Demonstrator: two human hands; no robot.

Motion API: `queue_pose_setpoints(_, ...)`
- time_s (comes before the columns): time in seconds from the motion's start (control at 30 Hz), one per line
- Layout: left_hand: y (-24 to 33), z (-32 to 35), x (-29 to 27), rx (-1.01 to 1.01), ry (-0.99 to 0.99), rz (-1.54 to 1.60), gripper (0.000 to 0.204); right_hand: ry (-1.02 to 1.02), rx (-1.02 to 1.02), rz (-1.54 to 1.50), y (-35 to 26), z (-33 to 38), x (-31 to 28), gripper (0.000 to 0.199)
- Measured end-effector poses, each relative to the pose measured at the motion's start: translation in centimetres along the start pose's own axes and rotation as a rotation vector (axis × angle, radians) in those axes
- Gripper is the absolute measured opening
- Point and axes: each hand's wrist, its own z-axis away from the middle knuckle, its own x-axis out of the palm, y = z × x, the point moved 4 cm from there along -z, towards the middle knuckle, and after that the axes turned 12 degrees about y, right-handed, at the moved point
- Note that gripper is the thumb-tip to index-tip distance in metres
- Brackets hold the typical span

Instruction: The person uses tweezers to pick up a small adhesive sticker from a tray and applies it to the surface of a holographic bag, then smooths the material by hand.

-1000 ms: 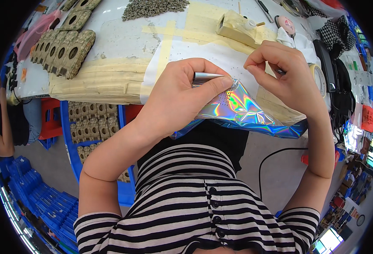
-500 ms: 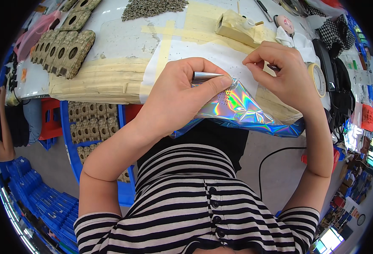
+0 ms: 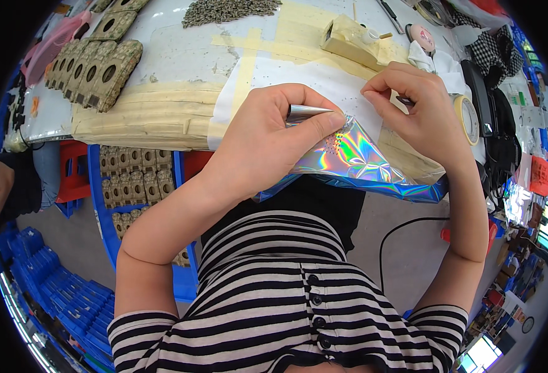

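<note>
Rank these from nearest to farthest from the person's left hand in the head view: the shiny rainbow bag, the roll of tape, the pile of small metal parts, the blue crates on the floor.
1. Shiny rainbow bag: held in the left hand.
2. Pile of small metal parts: straight ahead at the table's far side.
3. Roll of tape: far right, beyond the right hand.
4. Blue crates: floor, lower left.

holographic film sheet (image 3: 355, 163) | iridescent, shiny, creased, blue edge at 5 o'clock | lies over table edge, corner lifted | silver metal tool (image 3: 306, 112) | slim, level, at film's 10 o'clock corner
</note>
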Motion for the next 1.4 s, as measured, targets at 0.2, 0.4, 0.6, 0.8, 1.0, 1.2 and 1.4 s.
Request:
queue_pose_setpoints(0.2, 0.1, 0.0, -0.1, -0.024, -0.007, -0.018, 0.022, -0.014, 0.063, -0.044, -1.6, -0.1, -1.0, 0.008)
queue_pose_setpoints(0.4, -0.1, 0.0, 0.0, -0.008, 0.013, 0.012, 0.023, -0.049, -0.142, -0.106, -3.3, -0.5, -1.0, 0.01)
queue_pose_setpoints(0.6, -0.2, -0.1, -0.1, 0.004, 0.013, 0.039, 0.021, -0.051, -0.234, -0.11, -4.0, -0.9, -0.4, 0.011)
queue_pose_setpoints(0.8, 0.1, 0.1, 0.0, -0.006, 0.008, 0.033, 0.018, -0.081, -0.244, -0.055, -4.4, -1.0, -0.5, 0.011)
queue_pose_setpoints(1.0, 0.2, 0.2, 0.0, 0.006, -0.005, 0.054, 0.017, -0.091, -0.244, 0.004, -5.0, -1.0, -0.6, 0.011)
queue_pose_setpoints(1.2, 0.1, 0.1, -0.1, 0.007, 0.005, 0.069, 0.018, -0.084, -0.271, 0.08, -5.2, -1.0, -0.6, 0.015)
queue_pose_setpoints(1.4, 0.3, 0.2, -0.1, -0.024, 0.009, 0.085, 0.02, -0.086, -0.257, 0.052, -5.1, -0.8, -0.5, 0.013)
